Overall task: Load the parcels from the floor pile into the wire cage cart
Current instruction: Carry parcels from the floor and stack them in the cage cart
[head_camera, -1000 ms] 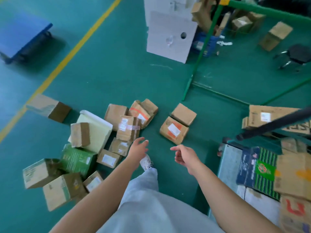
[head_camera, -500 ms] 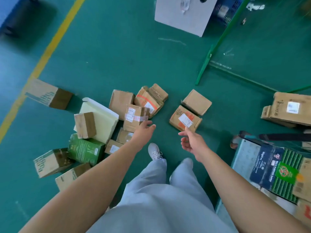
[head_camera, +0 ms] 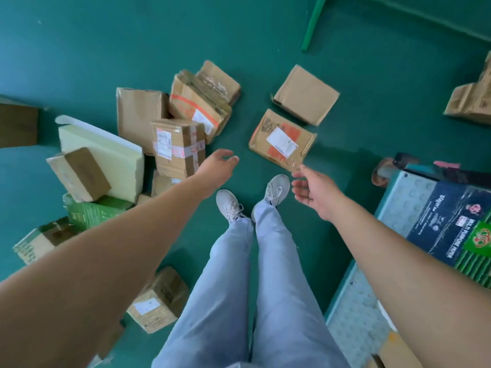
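Several cardboard parcels lie in a pile on the green floor. A flat brown parcel with a white label (head_camera: pixel 282 140) lies just ahead of my feet, and a plain one (head_camera: pixel 305 94) lies behind it. My right hand (head_camera: pixel 313 193) reaches out with loose fingers, its fingertips close to the labelled parcel's near corner, holding nothing. My left hand (head_camera: pixel 216 168) is stretched forward and empty, beside a taped box (head_camera: pixel 178 147). The cart's platform (head_camera: pixel 398 208) shows at the right with a printed carton (head_camera: pixel 451 224) on it.
A pale yellow flat box (head_camera: pixel 106 160), a green box (head_camera: pixel 90 212) and more brown boxes lie left of my legs. One box (head_camera: pixel 158 304) sits by my left leg. A green frame post (head_camera: pixel 313 22) stands at the top. More cartons (head_camera: pixel 470 99) lie far right.
The view has tilted down and come closer to the pile. Both hands have reached further forward and lower toward the parcels. Both hands stay empty throughout.
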Demonstrator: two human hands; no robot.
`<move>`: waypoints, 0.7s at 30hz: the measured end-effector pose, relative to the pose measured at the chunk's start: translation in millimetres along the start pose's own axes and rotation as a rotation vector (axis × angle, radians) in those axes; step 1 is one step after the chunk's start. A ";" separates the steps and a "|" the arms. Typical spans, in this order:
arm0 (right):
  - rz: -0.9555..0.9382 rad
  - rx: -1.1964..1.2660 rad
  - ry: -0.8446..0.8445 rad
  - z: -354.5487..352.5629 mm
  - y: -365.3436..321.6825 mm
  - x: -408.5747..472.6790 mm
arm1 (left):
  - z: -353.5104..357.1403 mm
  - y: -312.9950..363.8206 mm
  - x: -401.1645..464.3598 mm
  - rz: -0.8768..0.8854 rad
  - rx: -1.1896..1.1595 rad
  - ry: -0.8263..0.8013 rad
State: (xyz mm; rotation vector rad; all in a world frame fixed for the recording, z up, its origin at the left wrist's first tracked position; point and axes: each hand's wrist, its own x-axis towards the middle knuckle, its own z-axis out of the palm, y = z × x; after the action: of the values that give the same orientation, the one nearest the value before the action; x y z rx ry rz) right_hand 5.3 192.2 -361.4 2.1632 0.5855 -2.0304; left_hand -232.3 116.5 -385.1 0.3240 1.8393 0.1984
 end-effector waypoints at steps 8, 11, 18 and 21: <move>0.090 -0.029 0.039 -25.1 9.5 176.9 | 61.5 0.4 172.1 -0.051 0.132 -0.077; 0.111 -0.056 0.052 -27.8 16.6 240.7 | 90.5 5.4 235.0 -0.039 0.197 -0.081; 0.080 -0.044 0.154 -25.8 35.3 362.6 | 156.1 -2.4 343.1 -0.041 0.298 0.032; 0.061 0.002 0.210 -23.1 48.8 395.1 | 173.0 -7.6 377.6 -0.018 0.316 0.084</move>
State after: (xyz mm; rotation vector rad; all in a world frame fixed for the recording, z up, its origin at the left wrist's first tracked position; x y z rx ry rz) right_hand 54.8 233.3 -754.9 2.3821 0.5334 -1.7885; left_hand -167.2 225.3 -780.7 0.5245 1.9568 -0.0942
